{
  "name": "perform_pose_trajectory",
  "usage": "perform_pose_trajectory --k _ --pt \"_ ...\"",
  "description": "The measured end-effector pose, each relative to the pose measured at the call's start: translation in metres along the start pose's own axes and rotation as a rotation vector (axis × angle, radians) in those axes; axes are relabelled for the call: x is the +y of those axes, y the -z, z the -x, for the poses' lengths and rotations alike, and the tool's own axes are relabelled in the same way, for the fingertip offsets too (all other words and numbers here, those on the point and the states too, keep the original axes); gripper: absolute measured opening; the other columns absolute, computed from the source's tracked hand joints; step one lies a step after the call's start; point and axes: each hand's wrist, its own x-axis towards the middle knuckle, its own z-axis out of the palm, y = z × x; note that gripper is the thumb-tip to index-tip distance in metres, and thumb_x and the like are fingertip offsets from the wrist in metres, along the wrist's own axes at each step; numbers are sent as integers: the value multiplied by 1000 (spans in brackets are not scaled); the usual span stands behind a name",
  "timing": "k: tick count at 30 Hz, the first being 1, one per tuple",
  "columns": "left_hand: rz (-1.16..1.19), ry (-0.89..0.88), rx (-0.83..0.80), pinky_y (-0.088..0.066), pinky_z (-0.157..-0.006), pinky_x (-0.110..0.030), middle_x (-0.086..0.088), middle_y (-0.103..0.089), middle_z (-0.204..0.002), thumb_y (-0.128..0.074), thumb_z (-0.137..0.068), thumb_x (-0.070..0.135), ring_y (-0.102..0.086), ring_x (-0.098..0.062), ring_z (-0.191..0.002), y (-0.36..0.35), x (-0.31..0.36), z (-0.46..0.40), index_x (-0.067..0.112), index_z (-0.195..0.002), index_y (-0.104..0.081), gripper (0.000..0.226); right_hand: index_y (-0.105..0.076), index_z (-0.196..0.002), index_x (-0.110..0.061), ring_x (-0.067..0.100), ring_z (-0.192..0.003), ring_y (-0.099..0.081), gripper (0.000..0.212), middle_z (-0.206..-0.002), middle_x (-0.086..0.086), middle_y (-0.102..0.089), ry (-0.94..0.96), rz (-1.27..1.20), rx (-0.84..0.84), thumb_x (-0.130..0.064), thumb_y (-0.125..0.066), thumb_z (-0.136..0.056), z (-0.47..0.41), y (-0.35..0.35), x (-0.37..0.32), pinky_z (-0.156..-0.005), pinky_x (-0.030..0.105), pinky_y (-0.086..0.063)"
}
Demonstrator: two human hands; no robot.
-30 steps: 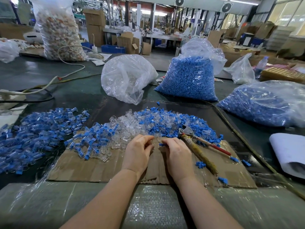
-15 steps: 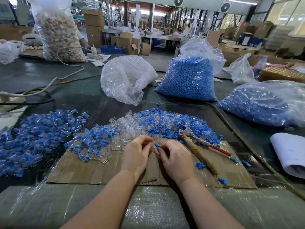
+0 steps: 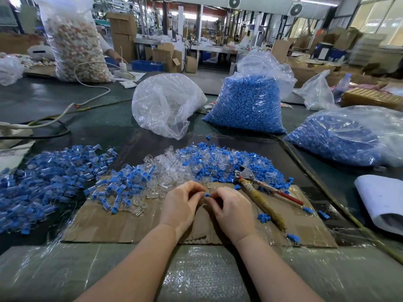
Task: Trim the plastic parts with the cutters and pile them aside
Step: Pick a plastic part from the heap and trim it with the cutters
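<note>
Hands meet over the cardboard (image 3: 135, 227): left hand (image 3: 181, 205) and right hand (image 3: 232, 209) each pinch one small blue part (image 3: 207, 195). Cutters (image 3: 259, 188) lie right, their nose pointing far-left.

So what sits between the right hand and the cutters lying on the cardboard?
In the head view, only bare cardboard separates the right hand from the cutters; loose blue parts lie just beyond them.

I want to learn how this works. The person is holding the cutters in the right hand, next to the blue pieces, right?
Not quite. The head view shows the cutters lying untouched on the cardboard, next to the blue pieces. The right hand pinches only a small blue part.
</note>
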Motion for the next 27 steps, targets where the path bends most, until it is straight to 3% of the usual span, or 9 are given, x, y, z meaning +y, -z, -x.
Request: perform_pose_trajectory --k 3,8,18,27 --pt "17 11 -9 -39 -68 0 18 -64 -76 -62 -87 12 -57 11 -76 1 0 0 39 -73 -58 30 -64 -83 -16 13 -80 -57 16 -83 -4 -64 14 -45 51 -31 -68 -84 2 2 -2 -69 23 -44" --pt "37 -1 -32 -40 -69 0 18 -64 -79 -59 -88 10 -57 11 -78 3 2 0 41 -76 -59 33 -67 -99 -17 13 -94 -60 20 -99 -3 -67 56 -92 87 -26 -71 -81 4 4 -4 -79 24 -46" --pt "25 0 -40 -47 -76 -12 13 -67 -80 -60 -87 9 -61 -1 -80 4 4 0 37 -78 -62 29 -71 -93 -16 17 -84 -61 14 -90 -2 -67 87 -104 108 -27 -69 -84 4 5 -5 -70 31 -51" --pt "8 3 -43 -46 -76 -11 12 -67 -81 -61 -87 8 -61 -1 -80 5 5 0 33 -80 -63 26 -71 -94 -18 16 -82 -61 12 -89 -3 -66 100 -101 115 -22 -71 -83 5 5 -5 -68 30 -52"
